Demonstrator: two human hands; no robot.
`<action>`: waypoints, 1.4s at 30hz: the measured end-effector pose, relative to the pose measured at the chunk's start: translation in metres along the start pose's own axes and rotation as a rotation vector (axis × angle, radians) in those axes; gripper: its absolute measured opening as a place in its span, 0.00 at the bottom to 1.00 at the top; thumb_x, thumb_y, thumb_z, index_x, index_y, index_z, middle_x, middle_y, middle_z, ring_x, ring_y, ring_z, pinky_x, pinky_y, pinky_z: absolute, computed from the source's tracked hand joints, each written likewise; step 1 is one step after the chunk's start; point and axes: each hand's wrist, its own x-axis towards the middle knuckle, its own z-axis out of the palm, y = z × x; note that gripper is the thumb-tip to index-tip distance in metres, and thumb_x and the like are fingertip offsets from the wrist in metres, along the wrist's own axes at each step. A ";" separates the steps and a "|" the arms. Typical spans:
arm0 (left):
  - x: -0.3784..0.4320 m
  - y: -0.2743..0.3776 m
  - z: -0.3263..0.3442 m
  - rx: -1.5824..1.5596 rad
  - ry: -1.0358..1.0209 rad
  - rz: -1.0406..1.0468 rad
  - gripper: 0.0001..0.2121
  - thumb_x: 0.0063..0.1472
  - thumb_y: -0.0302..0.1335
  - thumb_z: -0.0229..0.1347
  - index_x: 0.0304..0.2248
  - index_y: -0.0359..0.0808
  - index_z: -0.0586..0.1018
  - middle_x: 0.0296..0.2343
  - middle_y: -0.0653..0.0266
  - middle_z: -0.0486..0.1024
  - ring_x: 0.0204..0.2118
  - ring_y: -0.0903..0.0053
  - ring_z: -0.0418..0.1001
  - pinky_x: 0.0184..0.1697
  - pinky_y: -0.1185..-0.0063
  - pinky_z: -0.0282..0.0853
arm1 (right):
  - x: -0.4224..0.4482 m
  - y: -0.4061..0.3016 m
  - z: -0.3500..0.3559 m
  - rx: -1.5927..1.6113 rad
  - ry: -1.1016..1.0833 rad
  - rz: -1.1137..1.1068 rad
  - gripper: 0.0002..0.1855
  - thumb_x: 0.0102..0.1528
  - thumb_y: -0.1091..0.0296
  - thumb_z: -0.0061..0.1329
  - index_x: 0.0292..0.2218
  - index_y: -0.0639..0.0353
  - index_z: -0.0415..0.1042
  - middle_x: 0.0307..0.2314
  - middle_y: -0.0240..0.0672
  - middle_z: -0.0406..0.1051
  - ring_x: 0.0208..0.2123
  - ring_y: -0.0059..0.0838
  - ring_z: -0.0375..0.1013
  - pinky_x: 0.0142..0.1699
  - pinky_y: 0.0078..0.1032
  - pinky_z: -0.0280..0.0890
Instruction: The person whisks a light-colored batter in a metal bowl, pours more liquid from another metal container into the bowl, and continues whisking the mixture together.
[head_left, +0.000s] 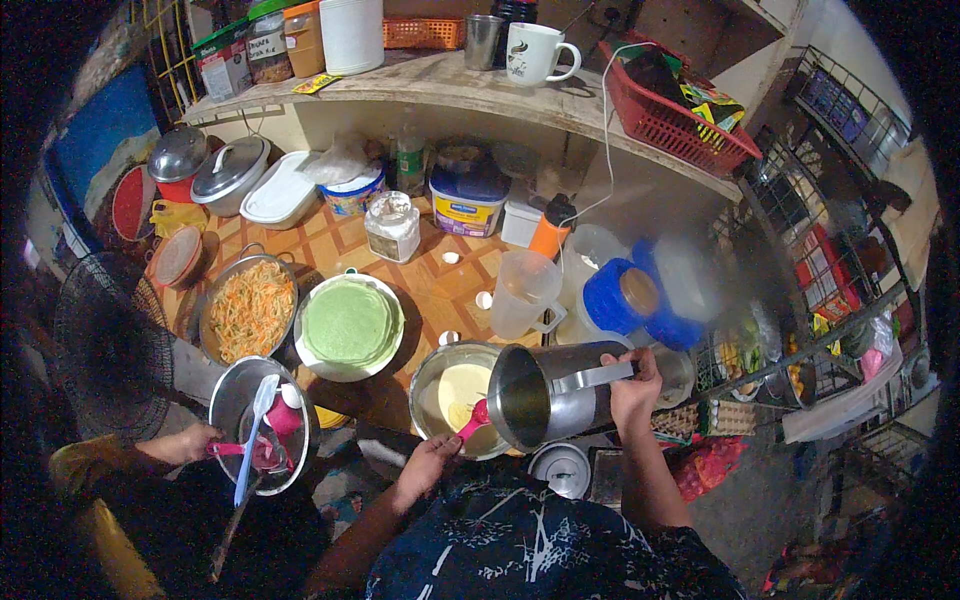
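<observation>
My left hand (429, 466) grips the handle of a pink measuring spoon (472, 424), its bowl over a metal bowl (426, 373) of pale yellow batter (459, 384). In my right hand (636, 390) is the handle of a large stainless-steel pitcher (555, 405), tilted on its side with its mouth towards the batter bowl. Whether liquid leaves the pitcher cannot be told. Left of the batter stands a white plate (304, 358) with a stack of green crepes (349, 321). A clear plastic jug (523, 289) stands behind the pitcher.
At the left, another person's hand (196, 442) is at a metal bowl (219, 390) holding utensils. Shredded vegetables (251, 311) fill a pan beside the crepes. A jar of white powder (393, 229), tubs and eggshell pieces (484, 300) are on the table. Above runs a shelf (420, 88).
</observation>
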 end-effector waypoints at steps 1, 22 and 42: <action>0.003 -0.004 -0.001 0.012 -0.012 0.020 0.12 0.60 0.37 0.45 0.29 0.36 0.72 0.18 0.75 0.63 0.20 0.87 0.57 0.23 0.86 0.53 | 0.000 0.003 -0.001 -0.006 -0.007 0.004 0.12 0.41 0.76 0.55 0.25 0.60 0.63 0.23 0.25 0.62 0.26 0.17 0.60 0.33 0.17 0.58; 0.000 -0.006 -0.021 1.161 0.246 0.292 0.10 0.55 0.29 0.45 0.35 0.35 0.72 0.23 0.52 0.72 0.26 0.62 0.72 0.29 0.69 0.67 | 0.015 0.049 -0.004 0.140 0.082 0.038 0.13 0.40 0.84 0.51 0.24 0.59 0.61 0.21 0.24 0.61 0.25 0.14 0.61 0.31 0.14 0.58; -0.004 -0.001 -0.006 -0.155 0.007 -0.040 0.10 0.59 0.34 0.48 0.31 0.35 0.74 0.15 0.76 0.61 0.16 0.89 0.54 0.18 0.87 0.48 | 0.006 0.021 -0.003 0.028 0.016 -0.039 0.12 0.40 0.77 0.54 0.23 0.58 0.62 0.21 0.27 0.63 0.26 0.21 0.62 0.35 0.22 0.60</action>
